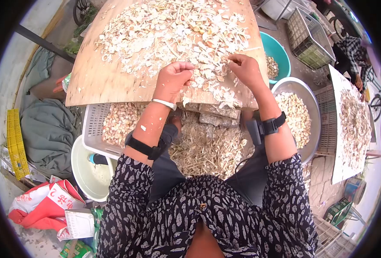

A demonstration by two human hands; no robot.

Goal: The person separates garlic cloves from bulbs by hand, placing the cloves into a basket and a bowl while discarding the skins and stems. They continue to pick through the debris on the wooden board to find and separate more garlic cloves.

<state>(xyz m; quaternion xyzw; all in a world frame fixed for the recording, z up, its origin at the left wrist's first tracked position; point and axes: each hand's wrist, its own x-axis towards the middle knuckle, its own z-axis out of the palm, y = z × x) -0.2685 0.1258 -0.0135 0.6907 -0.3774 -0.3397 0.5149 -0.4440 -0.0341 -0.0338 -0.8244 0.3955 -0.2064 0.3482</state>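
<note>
A wooden board (87, 81) in front of me carries a wide heap of garlic cloves, dry skins and stems (173, 30). Over its near edge, my left hand (174, 79) is closed, thumb and fingertips pinched together; whatever lies between them is too small to make out. My right hand (245, 71) hovers apart from it at the board's right side, fingers also curled into a pinch whose contents I cannot see. Between the two hands lie loose cloves and papery skins (210, 77). Bits of skin cling to my left forearm.
Under the board's left edge is a crate of cloves (119, 122). A metal basin of cloves (294, 116) and a teal tub (281, 56) stand on the right. Discarded stems (205, 150) lie between my legs. A person (356, 60) works at another board (350, 133).
</note>
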